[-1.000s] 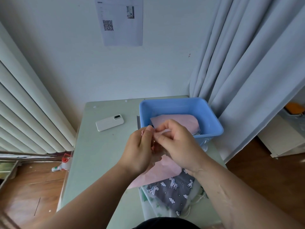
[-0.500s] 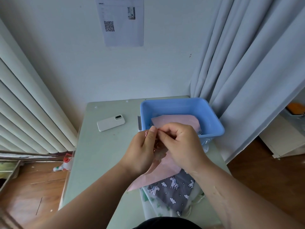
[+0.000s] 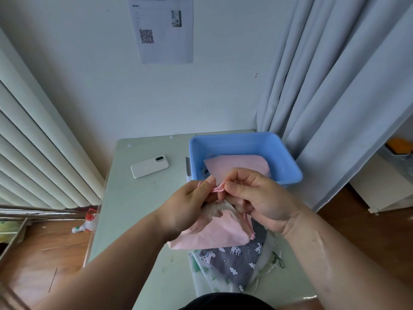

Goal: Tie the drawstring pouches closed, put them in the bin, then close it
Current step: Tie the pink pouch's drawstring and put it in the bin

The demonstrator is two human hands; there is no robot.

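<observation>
- The left hand and right hand are raised over the near middle of the bench, each pinching the pink cord between thumb and forefinger.
- A small loop of cord shows between the two pinches.
- The pink pouch hangs below the hands with its neck gathered tight. Its lower corner rests on a grey pouch printed with unicorns and clouds.
- The grey pouch lies at the near edge of the bench, on what looks like another pale pouch, though that one is mostly hidden.
- The blue bin stands open at the far right corner, its right rim close to the curtain. A second pink pouch lies inside.
- A sheet on the wall carries a QR code and a small photo; its writing is too small to read.
- A white phone lies face down left of the bin, with bare bench around it and down the left side.
</observation>
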